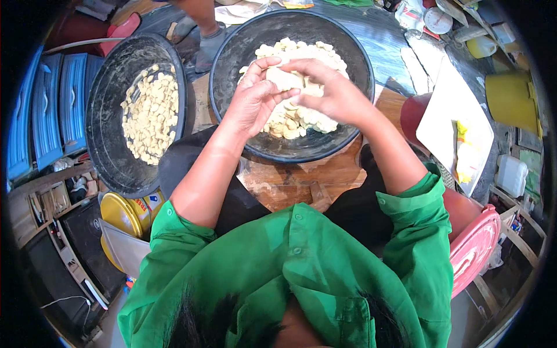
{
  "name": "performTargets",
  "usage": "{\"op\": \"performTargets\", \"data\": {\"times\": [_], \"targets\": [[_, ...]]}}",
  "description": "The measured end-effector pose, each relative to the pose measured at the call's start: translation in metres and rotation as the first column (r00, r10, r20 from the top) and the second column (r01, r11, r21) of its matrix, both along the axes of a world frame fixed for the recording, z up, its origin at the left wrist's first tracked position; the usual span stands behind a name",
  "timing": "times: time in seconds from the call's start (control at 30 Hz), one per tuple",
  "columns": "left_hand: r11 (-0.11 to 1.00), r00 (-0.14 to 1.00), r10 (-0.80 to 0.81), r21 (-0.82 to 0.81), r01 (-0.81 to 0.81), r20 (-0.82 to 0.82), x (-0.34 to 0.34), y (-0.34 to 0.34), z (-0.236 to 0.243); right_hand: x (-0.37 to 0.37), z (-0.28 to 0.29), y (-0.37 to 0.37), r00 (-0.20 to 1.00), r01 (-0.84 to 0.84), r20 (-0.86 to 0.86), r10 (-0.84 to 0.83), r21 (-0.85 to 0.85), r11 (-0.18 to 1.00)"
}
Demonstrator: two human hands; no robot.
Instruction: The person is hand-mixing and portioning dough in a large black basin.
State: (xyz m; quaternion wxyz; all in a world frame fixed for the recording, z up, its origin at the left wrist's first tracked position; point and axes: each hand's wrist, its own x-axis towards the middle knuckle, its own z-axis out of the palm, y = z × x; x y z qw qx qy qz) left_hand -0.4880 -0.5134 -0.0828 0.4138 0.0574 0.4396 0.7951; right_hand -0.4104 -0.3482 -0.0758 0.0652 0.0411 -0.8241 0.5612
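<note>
While the left hand (252, 101) and right hand (333, 93), both loosely curled, hold 1 pale dough-like lump (281, 79) between them over the round black basin (290, 152), it looks light, soft and easily dented, so a gentle grasp at its edges probably suits it.

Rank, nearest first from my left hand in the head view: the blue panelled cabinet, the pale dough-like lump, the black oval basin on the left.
1. Pale dough-like lump: between left hand and right hand.
2. Black oval basin: to the left.
3. Blue panelled cabinet: farther left, beyond the basin.
</note>
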Motion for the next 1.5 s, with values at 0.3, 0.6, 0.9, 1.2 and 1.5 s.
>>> {"op": "performTargets", "data": {"times": [0.3,0.6,0.9,1.2,1.5], "targets": [[0.98,0.995,-0.07,-0.188,0.057,-0.065,-0.005,0.0,0.007,-0.004,-0.003,0.006,0.969,0.049,0.246,0.04,-0.345,0.937],[0.993,0.989,0.102,-0.053,-0.108,-0.104,-0.002,0.002,0.0,-0.003,0.0,0.002,0.929,0.021,0.302,0.214,-0.621,0.784],[0.96,0.976,-0.007,-0.275,-0.055,-0.22,0.001,0.005,0.0,-0.001,-0.007,0.002,0.874,0.263,0.474,0.106,-0.646,0.716],[0.986,0.977,-0.107,-0.145,0.081,-0.182,0.005,0.008,0.002,0.003,-0.014,0.0,0.912,0.278,0.402,0.081,-0.751,0.599],[0.944,0.948,-0.182,-0.316,0.094,-0.263,-0.004,0.004,-0.007,0.001,-0.008,0.014,0.91,0.399,0.351,-0.22,-0.6,0.693]]}}
